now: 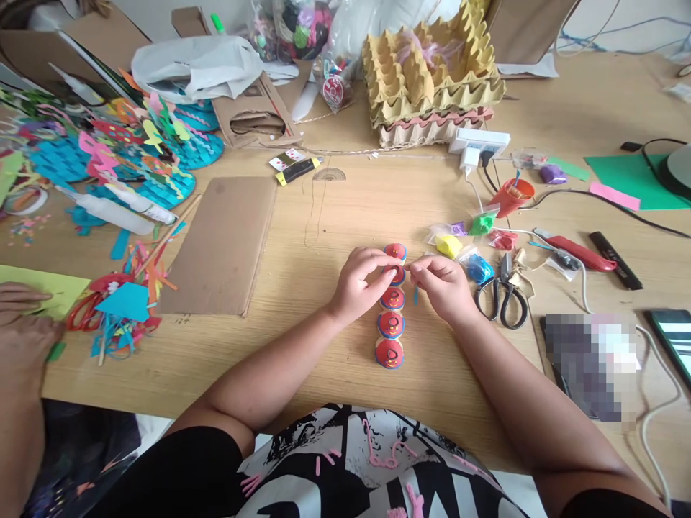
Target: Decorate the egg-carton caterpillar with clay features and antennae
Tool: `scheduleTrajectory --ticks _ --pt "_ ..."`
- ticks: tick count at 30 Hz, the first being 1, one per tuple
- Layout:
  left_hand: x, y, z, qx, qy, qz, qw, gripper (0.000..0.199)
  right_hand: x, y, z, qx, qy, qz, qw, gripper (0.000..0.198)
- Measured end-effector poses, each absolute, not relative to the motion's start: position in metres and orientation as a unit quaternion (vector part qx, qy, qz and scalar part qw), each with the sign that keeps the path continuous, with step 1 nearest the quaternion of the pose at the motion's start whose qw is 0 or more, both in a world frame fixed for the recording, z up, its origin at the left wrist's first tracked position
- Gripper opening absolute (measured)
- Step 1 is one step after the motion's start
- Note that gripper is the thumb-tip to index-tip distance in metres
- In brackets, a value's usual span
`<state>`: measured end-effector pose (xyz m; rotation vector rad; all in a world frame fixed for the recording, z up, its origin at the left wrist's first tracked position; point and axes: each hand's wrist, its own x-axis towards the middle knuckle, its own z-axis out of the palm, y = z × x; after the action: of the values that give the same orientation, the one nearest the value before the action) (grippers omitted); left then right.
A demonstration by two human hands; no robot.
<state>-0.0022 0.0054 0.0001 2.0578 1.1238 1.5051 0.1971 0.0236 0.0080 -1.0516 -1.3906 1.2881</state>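
Observation:
A strip of egg-carton cups (391,325) lies upright on the table in front of me, running away from my body. Each dome is covered in red clay with a blue rim and bears small yellow and dark marks. My left hand (363,282) is closed in a pinch over the second cup from the far end, its thumb and forefinger partly hiding that cup. Just right of it, my right hand (443,285) pinches with thumb and forefinger; anything between the tips is too small to make out. A thin blue piece (415,295) shows below the right fingers.
Scissors (503,291), bags of coloured clay (479,268) and an orange cup (512,197) lie to the right. A cardboard sheet (219,244) and paper scraps (124,316) are left. Egg trays (432,86) stand behind. Another person's hands (24,316) rest at far left.

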Motion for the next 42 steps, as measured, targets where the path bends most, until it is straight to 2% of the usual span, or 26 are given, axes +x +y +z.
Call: scheduleTrajectory --ticks 8,17,22,26,28,31,33,38,42 --pt "-0.001 0.004 0.001 0.736 0.391 0.525 0.174 0.011 0.198 0.02 0.011 -0.462 -0.551 0.551 0.423 0.065" --pt "-0.001 0.003 0.004 0.751 0.368 0.518 0.181 0.013 0.195 0.015 0.023 -0.432 -0.617 0.532 0.386 0.072" --pt "0.001 0.003 0.002 0.747 0.353 0.534 0.178 0.007 0.194 0.013 0.026 -0.404 -0.656 0.517 0.372 0.072" --pt "0.0 0.004 0.003 0.734 0.365 0.543 0.182 0.008 0.197 0.015 0.023 -0.39 -0.665 0.517 0.371 0.084" --pt "-0.001 0.004 0.004 0.727 0.374 0.545 0.185 0.008 0.198 0.017 0.021 -0.401 -0.66 0.496 0.398 0.077" --pt "-0.003 0.004 0.004 0.725 0.393 0.533 0.188 0.012 0.197 0.017 0.017 -0.397 -0.653 0.473 0.437 0.051" --pt "-0.004 0.004 0.003 0.728 0.404 0.523 0.183 0.015 0.195 0.016 0.016 -0.388 -0.66 0.466 0.444 0.047" --pt "-0.003 0.005 0.002 0.739 0.392 0.522 0.167 0.017 0.192 0.012 0.017 -0.385 -0.686 0.398 0.472 0.019" --pt "-0.001 0.003 0.005 0.74 0.381 0.525 0.178 0.02 0.191 0.011 0.016 -0.356 -0.659 0.434 0.501 0.009"
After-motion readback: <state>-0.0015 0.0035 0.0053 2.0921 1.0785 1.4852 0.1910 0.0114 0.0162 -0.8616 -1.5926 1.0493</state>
